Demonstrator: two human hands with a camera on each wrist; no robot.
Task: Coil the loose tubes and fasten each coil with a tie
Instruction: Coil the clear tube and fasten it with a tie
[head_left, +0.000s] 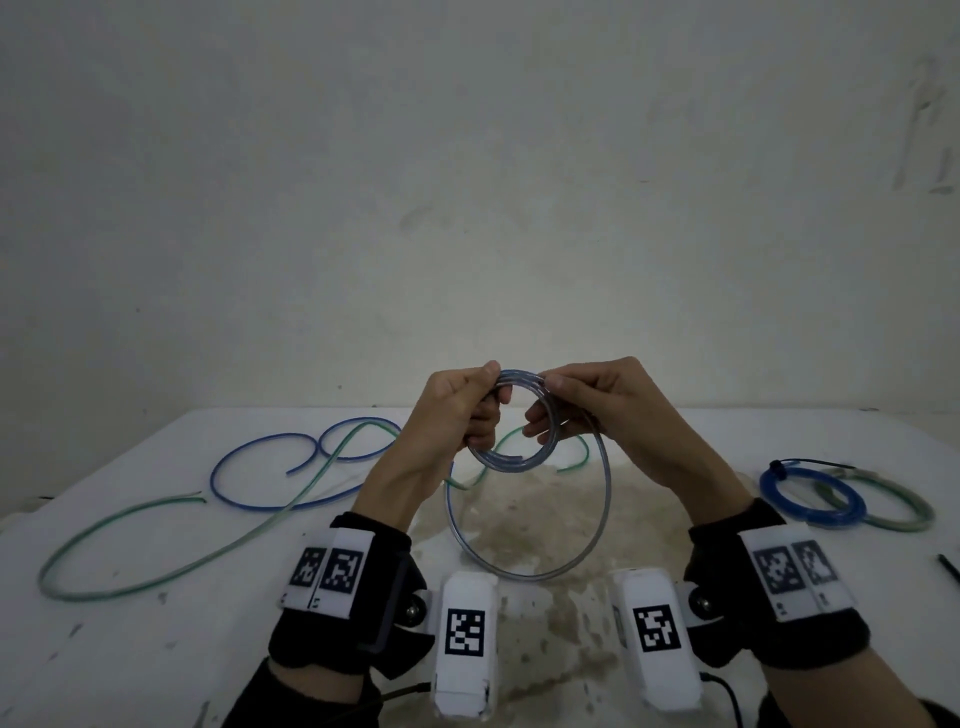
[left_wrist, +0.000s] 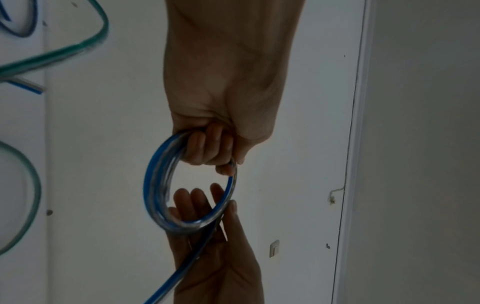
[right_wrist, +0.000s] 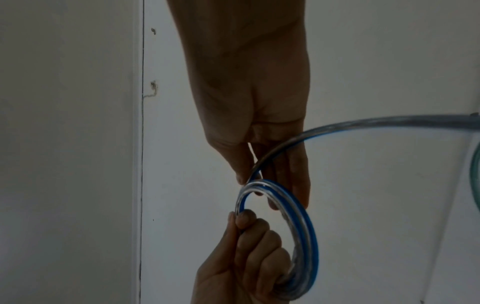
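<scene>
Your left hand grips the clear blue-striped tube coil while your right hand pinches its top above the table.

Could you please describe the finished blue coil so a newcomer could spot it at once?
Look at the white table's right side. There a tightly wound blue tube coil lies flat, overlapping a green tube coil. Only the blue one shows a black tie.
</scene>
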